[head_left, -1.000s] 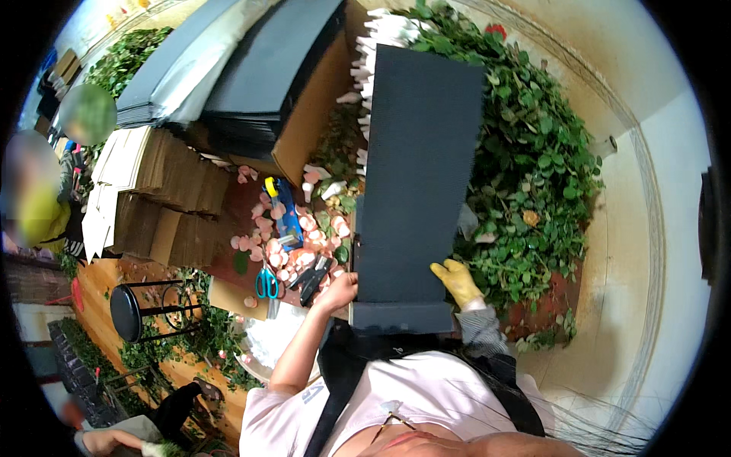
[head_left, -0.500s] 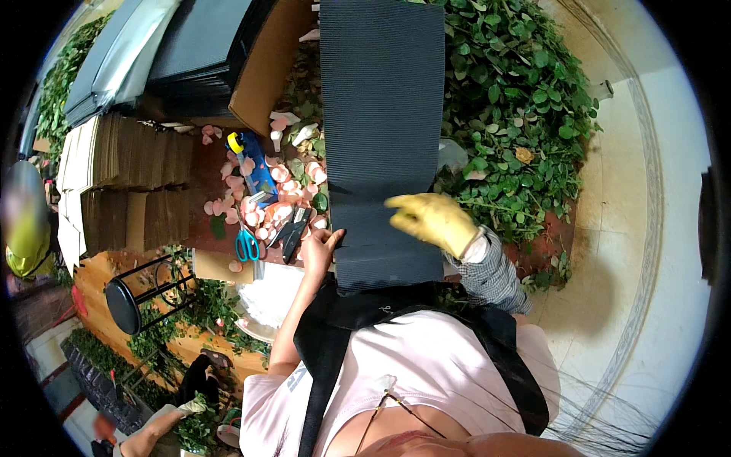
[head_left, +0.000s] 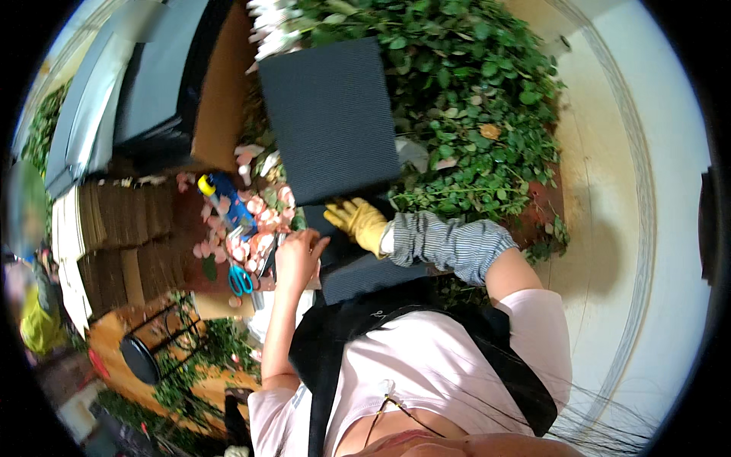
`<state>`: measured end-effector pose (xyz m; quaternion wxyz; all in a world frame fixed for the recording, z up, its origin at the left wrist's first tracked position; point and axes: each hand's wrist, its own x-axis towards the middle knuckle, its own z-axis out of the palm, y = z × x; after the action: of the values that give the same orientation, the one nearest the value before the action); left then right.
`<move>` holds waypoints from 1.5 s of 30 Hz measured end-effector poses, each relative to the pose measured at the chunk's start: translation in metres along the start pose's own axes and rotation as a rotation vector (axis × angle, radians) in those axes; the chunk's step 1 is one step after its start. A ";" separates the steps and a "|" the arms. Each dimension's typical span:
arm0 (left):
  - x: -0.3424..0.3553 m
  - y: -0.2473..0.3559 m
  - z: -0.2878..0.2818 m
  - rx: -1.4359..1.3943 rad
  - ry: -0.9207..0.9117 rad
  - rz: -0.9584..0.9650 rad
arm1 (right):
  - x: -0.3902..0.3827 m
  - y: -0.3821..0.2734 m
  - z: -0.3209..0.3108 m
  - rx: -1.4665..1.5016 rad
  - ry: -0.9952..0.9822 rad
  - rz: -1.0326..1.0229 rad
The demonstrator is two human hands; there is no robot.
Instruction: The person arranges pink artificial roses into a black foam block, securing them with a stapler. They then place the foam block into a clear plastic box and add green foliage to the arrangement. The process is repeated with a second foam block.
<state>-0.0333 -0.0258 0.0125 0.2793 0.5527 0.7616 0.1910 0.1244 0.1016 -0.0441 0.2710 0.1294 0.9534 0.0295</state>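
Note:
A long dark ribbed cardboard sheet (head_left: 327,114) lies before me, creased into a raised upper panel, a darker hollow and a lower panel (head_left: 369,278). My right hand (head_left: 356,225), in a yellow glove, presses into that crease with fingers spread. My left hand (head_left: 299,259) is bare at the sheet's left edge, fingers loosely bent and apart. Left of it are turquoise scissors (head_left: 240,280), a black tool partly hidden by the hand, a blue tape dispenser (head_left: 228,198) with a yellow roll and scattered pink petals (head_left: 255,206).
Piles of dark sheets (head_left: 152,91) and brown cardboard (head_left: 122,228) stand at left. Leafy stems (head_left: 487,91) heap at right beside a wall (head_left: 662,190). A black stool (head_left: 141,358) is lower left; another person in yellow (head_left: 38,320) is at the far left edge.
The sheet has gone from flat to creased, its upper panel shorter in view. My gloved hand moved left from the right edge into the fold. The view has shifted.

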 end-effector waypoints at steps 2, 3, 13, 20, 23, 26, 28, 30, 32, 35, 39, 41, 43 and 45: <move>0.012 0.026 -0.021 -0.114 0.268 0.340 | -0.005 0.005 -0.018 0.099 -0.031 -0.045; 0.021 0.054 -0.040 0.091 0.335 0.497 | -0.005 0.007 0.004 0.173 0.126 -0.045; 0.134 0.028 -0.012 0.296 -0.241 0.233 | -0.004 0.012 -0.011 0.165 0.110 -0.036; 0.051 0.008 -0.065 -0.454 0.312 0.355 | -0.013 0.013 -0.012 0.250 0.210 -0.098; 0.006 -0.058 -0.121 -0.310 0.764 0.096 | -0.015 0.008 -0.020 0.120 0.105 -0.069; -0.049 -0.133 -0.174 0.082 1.114 -0.350 | -0.014 0.007 -0.015 0.101 0.186 -0.105; -0.087 -0.199 -0.190 0.416 0.960 -0.670 | -0.013 0.009 -0.012 0.114 0.191 -0.133; -0.095 -0.237 -0.197 0.611 0.869 -0.874 | -0.014 0.013 -0.011 0.123 0.178 -0.116; -0.112 -0.293 -0.182 0.716 0.843 -0.753 | -0.013 0.013 -0.013 0.132 0.182 -0.121; -0.115 -0.322 -0.158 0.957 0.941 -0.760 | -0.011 0.010 -0.017 0.166 0.144 -0.125; -0.093 -0.289 -0.180 0.968 0.872 -0.722 | -0.016 0.015 -0.009 0.175 0.232 -0.084; -0.100 -0.283 -0.187 0.887 0.748 -0.784 | -0.017 0.014 -0.014 0.205 0.216 -0.093; -0.096 -0.265 -0.195 0.901 0.702 -0.702 | -0.021 0.018 -0.016 0.264 0.177 -0.075; -0.114 -0.273 -0.200 0.870 0.722 -0.623 | -0.017 0.017 -0.010 0.271 0.229 -0.098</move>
<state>-0.3349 -0.2166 0.0278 -0.2017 0.2692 0.9403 -0.0512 0.1368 0.1133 -0.0248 0.1421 0.1139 0.9784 -0.0978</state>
